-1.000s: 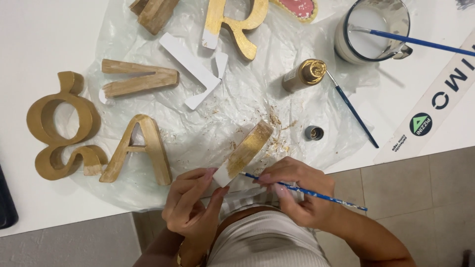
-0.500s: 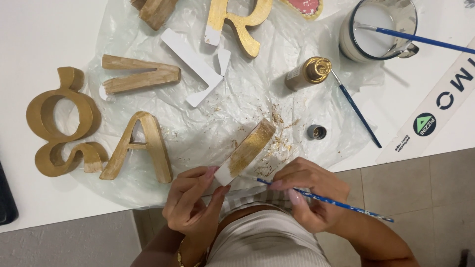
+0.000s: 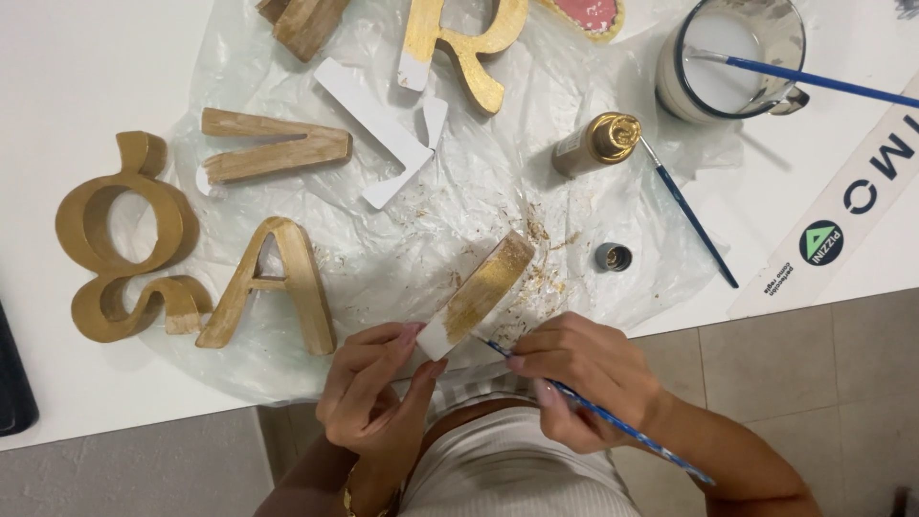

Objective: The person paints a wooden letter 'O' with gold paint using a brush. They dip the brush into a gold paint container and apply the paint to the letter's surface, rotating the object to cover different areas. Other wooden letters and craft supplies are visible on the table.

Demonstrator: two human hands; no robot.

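Head view: left hand (image 3: 369,388) pinches the white lower end of a wooden letter piece (image 3: 479,292), thumb and fingers pressed on it, holding it tilted up off the table w/ its gold-painted edge facing the camera. Right hand (image 3: 579,373) grips a blue-handled paintbrush (image 3: 598,414) pen-style, fingers closed around the shaft; brush tip sits at the lower part of the piece's gold edge, handle running down-right past the wrist. Both hands are at the near table edge, above the person's white top.

The piece is over a crumpled clear plastic sheet (image 3: 431,211) spread on the white table (image 3: 86,67). Gold flecks scattered on the sheet just right of the piece. Near that, a small dark cap (image 3: 613,257) lies apart from a gold paint bottle (image 3: 595,144), which lies on its side. A second blue brush (image 3: 687,211) rests beside the bottle, angled down-right.

Top right: glass jar (image 3: 732,57) of milky water w/ a third blue brush (image 3: 814,81) sticking out to the right. A white printed strip (image 3: 842,215) lies diagonally at the right table edge.

Left: gold ampersand (image 3: 120,244) on bare table, gold letter A (image 3: 268,287) just beside it on the sheet edge. Above, a wood-tone V (image 3: 278,155) on its side, a white unpainted piece (image 3: 383,129), and a gold R (image 3: 459,48) w/ one white leg. A pink-faced shape (image 3: 589,11) is cut off at the top
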